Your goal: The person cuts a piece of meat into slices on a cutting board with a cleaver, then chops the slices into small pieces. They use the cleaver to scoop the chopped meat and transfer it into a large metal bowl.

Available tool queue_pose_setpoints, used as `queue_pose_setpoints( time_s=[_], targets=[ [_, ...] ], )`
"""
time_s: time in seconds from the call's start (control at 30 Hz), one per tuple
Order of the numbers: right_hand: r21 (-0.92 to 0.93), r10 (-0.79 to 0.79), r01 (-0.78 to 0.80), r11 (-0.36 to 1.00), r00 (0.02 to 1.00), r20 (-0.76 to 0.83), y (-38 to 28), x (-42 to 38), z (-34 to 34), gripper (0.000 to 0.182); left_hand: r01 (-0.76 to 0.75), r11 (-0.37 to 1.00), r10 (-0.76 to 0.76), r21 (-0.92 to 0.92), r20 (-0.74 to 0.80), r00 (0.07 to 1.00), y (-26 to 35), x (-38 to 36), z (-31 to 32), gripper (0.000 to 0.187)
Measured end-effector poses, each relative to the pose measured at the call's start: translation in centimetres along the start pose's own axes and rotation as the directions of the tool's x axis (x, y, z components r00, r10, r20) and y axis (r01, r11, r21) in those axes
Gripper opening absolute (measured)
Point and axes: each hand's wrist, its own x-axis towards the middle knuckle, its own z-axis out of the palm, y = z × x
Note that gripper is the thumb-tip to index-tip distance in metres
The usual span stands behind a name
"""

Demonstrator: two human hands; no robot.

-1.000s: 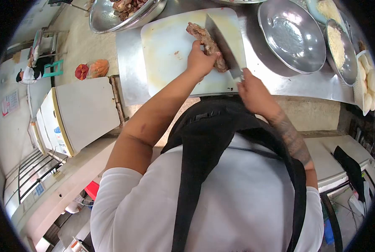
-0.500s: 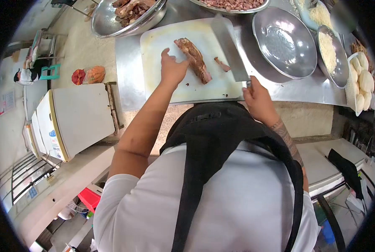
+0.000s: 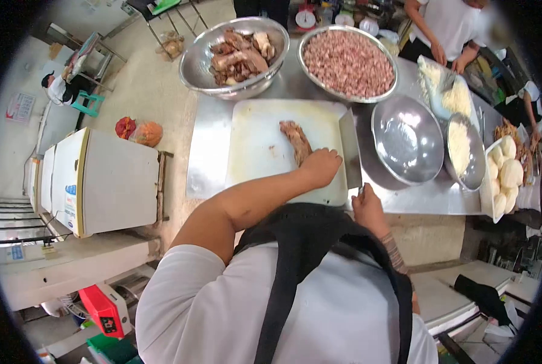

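Observation:
A long piece of cooked meat (image 3: pixel 295 141) lies on the white cutting board (image 3: pixel 253 139), its near end partly behind my left hand (image 3: pixel 322 167). That hand reaches across the board with its fingers curled closed by the board's right side. What is in the fingers is hidden. My right hand (image 3: pixel 368 209) is closed around the handle of a cleaver (image 3: pixel 350 148). The broad blade points away from me along the right edge of the board. Small meat crumbs (image 3: pixel 272 150) are on the board left of the piece.
Beyond the board stand a steel bowl (image 3: pixel 195 68) of large meat pieces and a bowl of diced meat (image 3: pixel 348 64). To the right are a shiny steel bowl (image 3: pixel 406 139), a pan of pale shreds (image 3: pixel 460 148) and a tray of white rounded pieces (image 3: pixel 509 173). A co-worker's hands (image 3: pixel 450 59) are at the back right.
My left hand has moved right across the board, from left of the meat to its right, and its fingers have closed. The small scrap there is now out of sight. The view has shifted.

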Motion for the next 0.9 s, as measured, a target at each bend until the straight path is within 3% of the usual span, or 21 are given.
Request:
queue_pose_setpoints(
  time_s=[0.1,0.2,0.3,0.37,0.43,0.5,0.6,0.63,0.67,0.7,0.73,0.77,0.8,0.87,0.9],
  targets=[
    [0.004,0.023,-0.023,1.0,0.999,0.031,-0.7,-0.1,0.3,0.028,0.195,0.941,-0.206,-0.275,-0.013,0.978,-0.8,0.8,-2.7,0.027],
    [-0.026,0.053,-0.052,0.998,0.998,0.027,-1.3,-0.1,0.5,0.028,0.299,0.81,-0.319,-0.504,0.05,0.947,-4.0,2.0,-6.8,0.027],
    [-0.031,0.053,-0.053,0.998,0.998,0.015,-1.3,-0.1,1.1,0.03,0.334,0.501,-0.332,-0.798,0.179,0.926,-8.1,1.4,-14.8,0.024],
    [-0.043,0.047,-0.047,0.998,0.999,0.001,-1.5,0.1,1.3,0.031,0.168,0.24,-0.374,-0.956,0.069,0.925,-12.5,0.7,-18.5,0.024],
    [-0.048,0.049,-0.05,0.998,0.999,-0.02,-1.2,0.4,1.9,0.034,-0.149,0.128,-0.238,-0.981,-0.176,0.955,-18.8,-0.1,-21.6,0.024],
    [-0.097,0.025,-0.028,0.995,0.999,-0.038,-1.8,0.4,1.9,0.033,-0.384,-0.255,-0.716,-0.887,-0.093,0.692,-17.9,-2.7,-24.6,0.027],
    [-0.11,-0.012,0.004,0.994,0.997,-0.073,-2.3,0.7,2.1,0.032,-0.291,0.114,-0.882,-0.95,-0.231,0.411,-21.2,-3.9,-21.5,0.029],
    [-0.104,-0.021,0.012,0.995,0.996,-0.083,-2.2,0.7,2.3,0.032,-0.196,0.195,-0.83,-0.961,-0.268,0.489,-21.5,-3.7,-18.8,0.032],
    [-0.146,-0.022,0.007,0.989,0.995,-0.098,-2.1,0.8,2.6,0.032,0.039,0.427,-0.72,-0.903,-0.314,0.618,-20.1,-3.4,-16.9,0.037],
    [-0.189,-0.019,-0.002,0.982,0.994,-0.107,-1.8,1.1,2.9,0.031,0.229,0.642,-0.597,-0.732,-0.291,0.747,-18.3,-3.1,-14.9,0.043],
    [-0.231,-0.014,-0.013,0.973,0.993,-0.114,-1.7,1.4,3.2,0.031,0.151,0.764,-0.346,-0.628,-0.2,0.917,-17.0,-3.1,-13.0,0.05],
    [-0.241,-0.033,0.005,0.971,0.993,-0.111,-1.6,1.7,3.2,0.03,0.026,0.934,-0.113,-0.356,-0.226,0.968,-15.7,-3.4,-11.1,0.051],
    [-0.249,-0.041,0.015,0.968,0.994,-0.101,-1.5,1.5,3.3,0.03,-0.013,0.976,-0.016,-0.22,-0.13,0.991,-15.0,-3.0,-9.3,0.053],
    [-0.237,-0.004,-0.021,0.971,0.994,-0.105,-3.1,1.3,3.3,0.029,-0.15,0.986,0.155,0.07,-0.085,0.984,-15.9,-3.1,-5.1,0.055],
    [-0.241,0.008,-0.036,0.97,0.993,-0.116,-3.3,1.0,3.5,0.031,-0.122,0.991,0.12,-0.046,-0.054,0.991,-16.3,-3.3,-4.7,0.054]
  ],
)
